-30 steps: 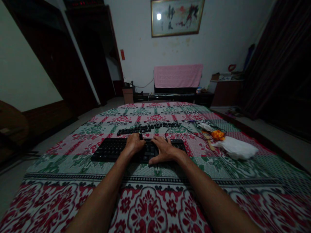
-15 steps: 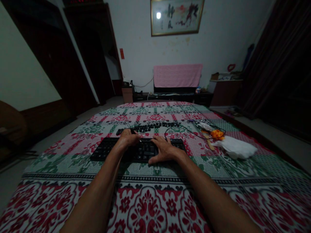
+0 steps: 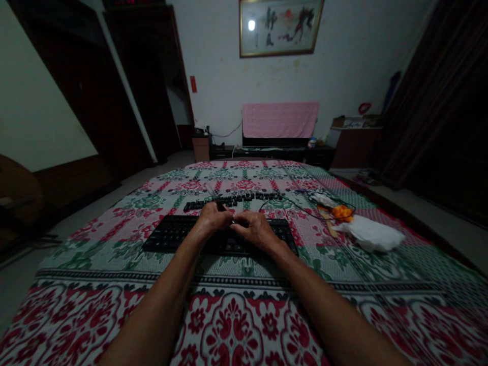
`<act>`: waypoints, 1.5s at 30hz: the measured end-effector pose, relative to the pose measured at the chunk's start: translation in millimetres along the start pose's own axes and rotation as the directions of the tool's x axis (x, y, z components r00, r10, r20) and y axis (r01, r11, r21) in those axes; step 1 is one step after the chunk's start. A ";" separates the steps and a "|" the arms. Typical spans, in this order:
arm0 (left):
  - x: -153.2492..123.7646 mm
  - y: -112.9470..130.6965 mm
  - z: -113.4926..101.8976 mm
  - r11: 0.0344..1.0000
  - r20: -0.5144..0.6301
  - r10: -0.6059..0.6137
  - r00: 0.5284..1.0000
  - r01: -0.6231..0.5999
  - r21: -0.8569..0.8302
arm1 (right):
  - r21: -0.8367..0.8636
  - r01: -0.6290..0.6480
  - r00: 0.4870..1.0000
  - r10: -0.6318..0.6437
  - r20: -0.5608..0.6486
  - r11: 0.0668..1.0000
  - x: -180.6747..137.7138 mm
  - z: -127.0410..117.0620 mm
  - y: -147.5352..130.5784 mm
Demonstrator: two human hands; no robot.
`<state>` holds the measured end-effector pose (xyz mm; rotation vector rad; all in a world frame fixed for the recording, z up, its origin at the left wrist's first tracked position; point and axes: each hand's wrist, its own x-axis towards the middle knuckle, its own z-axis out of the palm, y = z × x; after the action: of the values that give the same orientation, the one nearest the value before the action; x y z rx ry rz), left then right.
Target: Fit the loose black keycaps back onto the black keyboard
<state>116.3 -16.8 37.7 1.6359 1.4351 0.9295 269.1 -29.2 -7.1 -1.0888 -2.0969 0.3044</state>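
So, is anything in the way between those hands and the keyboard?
Nothing visible stands in the way: the left hand and right hand are close together over the keyboard, and the small black pieces lie beyond its far edge.

A computer keyboard (image 3: 168, 235) lies on the cloth (image 3: 236, 325), keycaps (image 3: 249, 196) behind it. To its right, a stick (image 3: 331, 229) lies left of a bag (image 3: 375, 234).

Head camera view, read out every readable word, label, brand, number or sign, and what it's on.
None reads clearly.
Gold-framed wall picture: dark brushed characters, too blurred.
Small red wall strip: too small.
Black rectangular keyboard: key markings too small.
Red-lit dark display, top left: cut off, blurred.
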 end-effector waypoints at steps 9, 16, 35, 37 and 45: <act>5.1 -7.6 5.1 0.990 -0.040 0.062 0.997 -0.066 -0.128 | 0.084 -0.230 0.971 0.234 -0.045 0.970 3.4 9.4 -1.5; 13.7 -14.2 12.3 0.966 -0.206 0.084 0.975 -0.130 -0.222 | 0.232 -0.468 0.878 0.479 0.012 0.853 14.3 8.4 -2.2; 27.2 -33.9 -16.8 0.973 -0.337 0.009 0.941 -0.086 -0.214 | -0.433 -0.352 0.865 0.465 0.188 0.830 80.2 14.8 79.0; 27.5 -34.7 -17.3 0.973 -0.331 0.007 0.944 -0.083 -0.216 | -0.432 -0.339 0.857 0.463 0.224 0.836 80.2 11.8 81.8; 23.9 -34.1 -21.7 0.960 -0.322 -0.028 0.946 -0.064 -0.271 | -0.411 -0.298 0.871 0.422 0.252 0.862 81.7 10.1 87.6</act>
<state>84.4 11.5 18.0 1.3315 1.4238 1.3952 285.3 89.5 -17.4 -1.7763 -2.2887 0.3093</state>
